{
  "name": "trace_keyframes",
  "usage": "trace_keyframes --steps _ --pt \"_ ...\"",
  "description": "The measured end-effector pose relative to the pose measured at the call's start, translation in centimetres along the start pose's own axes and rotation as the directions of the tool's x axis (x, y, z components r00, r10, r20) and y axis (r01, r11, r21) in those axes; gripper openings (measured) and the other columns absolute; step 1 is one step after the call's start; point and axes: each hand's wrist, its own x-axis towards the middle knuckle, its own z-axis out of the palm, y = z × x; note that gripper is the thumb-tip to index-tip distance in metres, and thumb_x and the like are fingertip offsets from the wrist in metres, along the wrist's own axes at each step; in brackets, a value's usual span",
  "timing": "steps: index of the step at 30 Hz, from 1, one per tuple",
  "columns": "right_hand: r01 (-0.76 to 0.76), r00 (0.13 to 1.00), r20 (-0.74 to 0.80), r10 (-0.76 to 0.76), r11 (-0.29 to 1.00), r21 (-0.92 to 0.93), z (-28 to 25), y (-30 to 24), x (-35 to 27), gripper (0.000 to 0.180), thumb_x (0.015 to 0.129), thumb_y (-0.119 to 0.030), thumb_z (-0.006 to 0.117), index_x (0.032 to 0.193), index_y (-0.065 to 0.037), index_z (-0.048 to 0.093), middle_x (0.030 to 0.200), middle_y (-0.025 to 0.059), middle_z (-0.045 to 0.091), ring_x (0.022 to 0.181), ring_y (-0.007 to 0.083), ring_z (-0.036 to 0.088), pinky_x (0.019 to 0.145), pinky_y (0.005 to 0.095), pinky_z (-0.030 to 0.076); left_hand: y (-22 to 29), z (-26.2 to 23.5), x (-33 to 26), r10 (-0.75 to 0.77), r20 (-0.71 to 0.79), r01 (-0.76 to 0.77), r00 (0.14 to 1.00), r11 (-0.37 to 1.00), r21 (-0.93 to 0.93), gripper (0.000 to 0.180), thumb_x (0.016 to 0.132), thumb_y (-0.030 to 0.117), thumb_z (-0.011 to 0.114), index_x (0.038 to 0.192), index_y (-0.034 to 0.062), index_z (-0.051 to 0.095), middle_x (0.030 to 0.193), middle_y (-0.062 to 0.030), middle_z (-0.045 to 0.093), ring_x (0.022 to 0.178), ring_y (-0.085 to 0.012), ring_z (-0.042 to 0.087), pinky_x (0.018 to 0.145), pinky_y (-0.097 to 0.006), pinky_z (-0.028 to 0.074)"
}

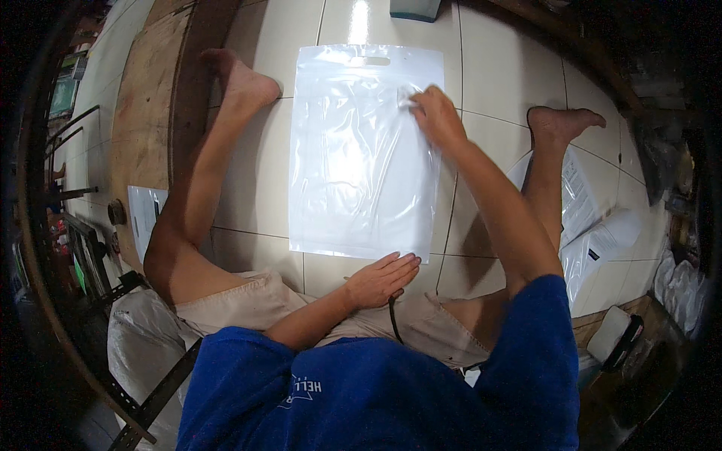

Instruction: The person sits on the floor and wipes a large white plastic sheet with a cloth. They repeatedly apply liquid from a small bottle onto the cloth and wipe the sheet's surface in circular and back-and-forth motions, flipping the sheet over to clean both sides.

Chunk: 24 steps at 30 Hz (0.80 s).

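A large shiny white plastic bag (361,158) with a cut-out handle slot lies flat on the tiled floor between my legs. Wrinkles and glare run over its glossy face. At the bag's near edge, my left hand (382,279) rests with its fingers stretched out flat, holding nothing. My right hand (438,119) is at the upper right part of the bag, fingers closed round a small white wad (407,98) pressed to the surface. Whether the wad is cloth or tissue I cannot make out.
A wooden plank bench (147,98) runs along the left. More white plastic bags (579,195) lie beyond my right leg. A pale box (415,9) stands at the far edge. Metal shelving (45,248) borders the left side, and a clear plastic-wrapped bundle (143,346) sits near it.
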Motion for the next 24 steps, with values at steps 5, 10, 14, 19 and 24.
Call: trace_keyframes --steps 5,10,14,19,24 --pt "0.321 0.892 0.285 -0.351 0.935 0.150 1.8 -5.8 -15.6 0.014 0.090 -0.013 0.058 0.099 -0.002 0.063 0.089 0.0138 0.055 0.089 0.0302 0.055 0.074 0.0405 0.048 1.3 -1.5 -0.8 -0.031 0.033 0.030 0.999 0.999 0.038 0.061 0.088 0.032 0.059 0.139 0.0022 0.045 0.146 -0.0157 0.044 0.140 -0.0294 0.035 0.119 -0.044 0.021" --pt "0.306 0.842 0.414 -0.345 0.938 0.160 3.6 -8.6 -20.4 0.027 0.077 -0.006 0.062 0.103 0.000 0.066 0.092 0.0131 0.056 0.089 0.0288 0.056 0.074 0.0368 0.050 1.2 0.9 -1.8 -0.102 0.179 0.116 0.979 0.991 -0.069 0.065 0.088 0.035 0.060 0.141 0.0014 0.043 0.148 -0.0163 0.040 0.141 -0.0293 0.033 0.119 -0.044 0.019" --pt "0.260 0.958 0.154 -0.241 0.959 -0.114 4.9 -4.1 -10.9 0.016 0.085 -0.006 0.058 0.098 -0.003 0.067 0.091 0.0136 0.057 0.089 0.0304 0.055 0.079 0.0398 0.048 1.2 0.2 -1.5 -0.088 0.122 0.091 0.989 0.996 -0.018 0.068 0.088 0.036 0.060 0.143 0.0005 0.040 0.152 -0.0159 0.035 0.144 -0.0282 0.029 0.120 -0.043 0.019" --pt "0.024 0.996 0.084 -0.019 0.997 -0.070 1.7 -2.4 -1.5 0.015 0.085 -0.007 0.063 0.099 -0.001 0.066 0.089 0.0141 0.056 0.089 0.0335 0.056 0.080 0.0419 0.046 1.3 -0.3 -1.6 -0.071 0.081 0.071 0.994 0.997 0.001 0.067 0.090 0.035 0.057 0.144 0.0004 0.038 0.154 -0.0148 0.033 0.145 -0.0261 0.026 0.121 -0.043 0.016" --pt "0.396 0.870 0.277 -0.408 0.913 0.099 4.5 -4.9 -13.3 0.017 0.086 -0.005 0.059 0.101 -0.002 0.066 0.091 0.0142 0.055 0.091 0.0324 0.056 0.082 0.0405 0.048 1.8 -0.3 -1.9 -0.152 0.113 0.151 0.982 0.988 0.016 0.065 0.090 0.037 0.057 0.142 0.0004 0.040 0.152 -0.0161 0.034 0.144 -0.0274 0.027 0.120 -0.046 0.016"
